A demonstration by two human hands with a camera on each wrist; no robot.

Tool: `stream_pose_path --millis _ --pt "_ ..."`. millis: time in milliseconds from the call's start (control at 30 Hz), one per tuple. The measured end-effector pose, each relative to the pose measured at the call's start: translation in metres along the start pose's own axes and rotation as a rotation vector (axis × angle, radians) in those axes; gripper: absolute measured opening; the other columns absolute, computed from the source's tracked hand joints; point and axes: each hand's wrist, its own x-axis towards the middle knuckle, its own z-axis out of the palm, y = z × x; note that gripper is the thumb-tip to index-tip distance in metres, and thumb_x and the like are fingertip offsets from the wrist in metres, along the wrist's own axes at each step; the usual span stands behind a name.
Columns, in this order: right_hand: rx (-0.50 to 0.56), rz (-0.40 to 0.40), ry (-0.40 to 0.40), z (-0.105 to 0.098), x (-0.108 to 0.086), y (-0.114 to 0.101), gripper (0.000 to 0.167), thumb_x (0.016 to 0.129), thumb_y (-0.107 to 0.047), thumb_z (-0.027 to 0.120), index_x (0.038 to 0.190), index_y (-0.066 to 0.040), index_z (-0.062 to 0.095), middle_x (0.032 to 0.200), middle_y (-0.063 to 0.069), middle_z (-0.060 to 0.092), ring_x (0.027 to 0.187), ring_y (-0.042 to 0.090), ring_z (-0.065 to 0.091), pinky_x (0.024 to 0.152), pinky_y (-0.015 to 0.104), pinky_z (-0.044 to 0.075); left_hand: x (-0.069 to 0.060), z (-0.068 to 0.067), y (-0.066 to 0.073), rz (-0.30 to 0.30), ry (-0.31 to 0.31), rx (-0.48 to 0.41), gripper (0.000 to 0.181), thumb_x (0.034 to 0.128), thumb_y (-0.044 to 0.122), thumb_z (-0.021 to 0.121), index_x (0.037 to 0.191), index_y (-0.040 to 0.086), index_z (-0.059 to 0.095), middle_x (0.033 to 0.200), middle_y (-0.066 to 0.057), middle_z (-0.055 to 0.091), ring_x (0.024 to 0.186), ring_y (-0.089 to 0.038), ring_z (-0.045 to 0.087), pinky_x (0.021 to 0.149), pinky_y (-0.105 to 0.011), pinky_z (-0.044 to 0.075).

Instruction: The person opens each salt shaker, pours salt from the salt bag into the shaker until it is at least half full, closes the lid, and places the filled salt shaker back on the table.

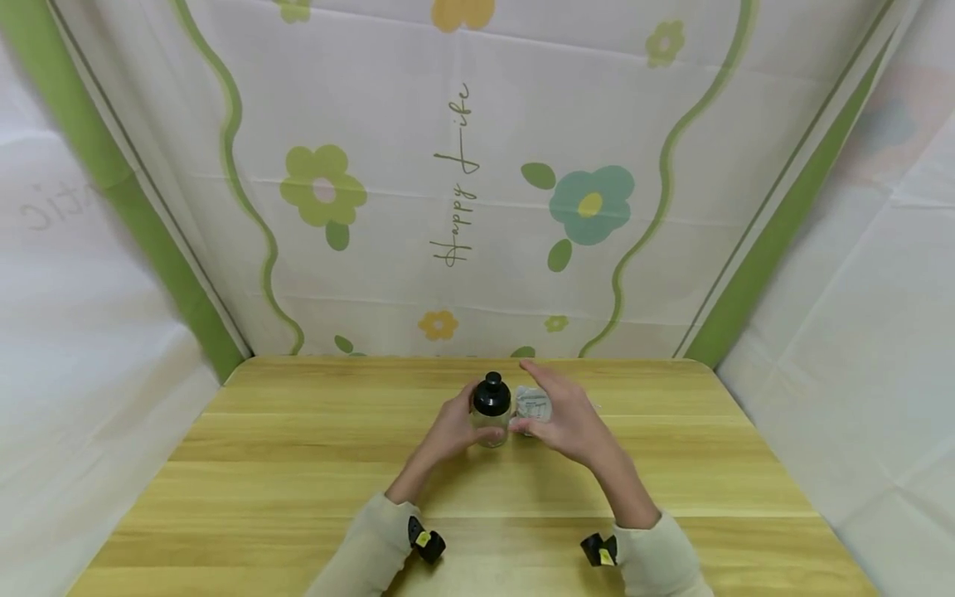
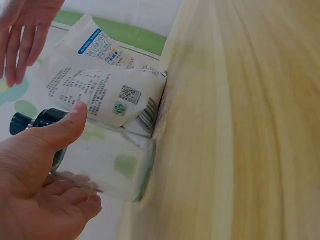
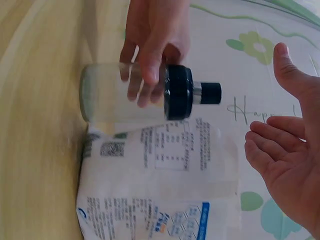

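Left hand point(image 1: 451, 427): thumb and fingers hold the clear bottle point(image 1: 492, 423) by its sides.
Right hand point(image 1: 570, 419): thumb and fingers wide apart, near the white bag point(image 1: 533, 403).
Bottle: stands up on the tabletop point(image 1: 298, 464), black top point(image 1: 492, 398) on, between the 2 hands.
Bag: just right of the bottle.

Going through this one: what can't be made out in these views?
Bag, small print: too tiny in the left wrist view, blurred in the right wrist view.
Bag, lower part: behind the right hand in the head view.
Bag, one end: cut off by the right wrist view's bottom edge.
Bottle, part of its cap: behind the left hand in the left wrist view.
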Motion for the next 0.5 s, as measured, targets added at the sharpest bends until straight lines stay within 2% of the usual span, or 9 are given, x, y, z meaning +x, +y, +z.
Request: stream_pose_path --millis 133,233,300,400,500 --pt "0.029 0.004 -0.007 0.015 0.004 -0.003 0.086 0.075 -0.02 0.089 0.146 0.002 0.045 0.146 0.019 0.052 0.133 0.038 0.052 0.107 0.05 0.047 0.0 0.004 -0.001 -0.017 0.028 0.015 0.079 0.0771 0.019 0.087 0.142 -0.001 0.046 0.137 -0.022 0.059 0.125 -0.037 0.059 0.102 -0.05 0.051" --pt "0.035 0.007 0.007 0.024 0.006 -0.006 0.083 0.075 -0.012 0.088 0.145 0.003 0.047 0.144 0.021 0.054 0.131 0.038 0.054 0.104 0.05 0.049 0.0 0.004 -0.001 -0.029 0.048 0.011 0.073 0.0772 0.02 0.087 0.138 -0.002 0.052 0.129 -0.02 0.064 0.111 -0.031 0.063 0.094 -0.045 0.054" --pt "0.036 0.014 0.012 0.028 0.006 -0.008 0.082 0.075 -0.013 0.088 0.145 0.002 0.047 0.143 0.021 0.055 0.129 0.038 0.055 0.102 0.05 0.051 0.0 0.003 -0.001 -0.023 0.061 0.024 0.069 0.0773 0.022 0.087 0.134 -0.002 0.055 0.12 -0.018 0.068 0.098 -0.024 0.062 0.085 -0.039 0.055" --pt "0.043 0.027 0.011 0.035 0.007 -0.01 0.083 0.076 -0.02 0.088 0.145 0.0 0.047 0.142 0.02 0.057 0.128 0.037 0.057 0.101 0.048 0.052 0.0 0.002 -0.002 -0.025 0.066 0.049 0.065 0.077 0.023 0.087 0.131 -0.002 0.058 0.098 -0.011 0.067 0.082 -0.015 0.053 0.072 -0.027 0.047" --pt "0.037 0.038 0.017 0.041 0.007 -0.01 0.084 0.076 -0.027 0.087 0.145 0.0 0.047 0.141 0.019 0.057 0.128 0.036 0.058 0.102 0.047 0.051 0.0 0.001 -0.002 -0.033 0.064 0.054 0.064 0.0761 0.02 0.088 0.128 -0.003 0.059 0.079 -0.005 0.054 0.072 -0.011 0.043 0.064 -0.021 0.037"
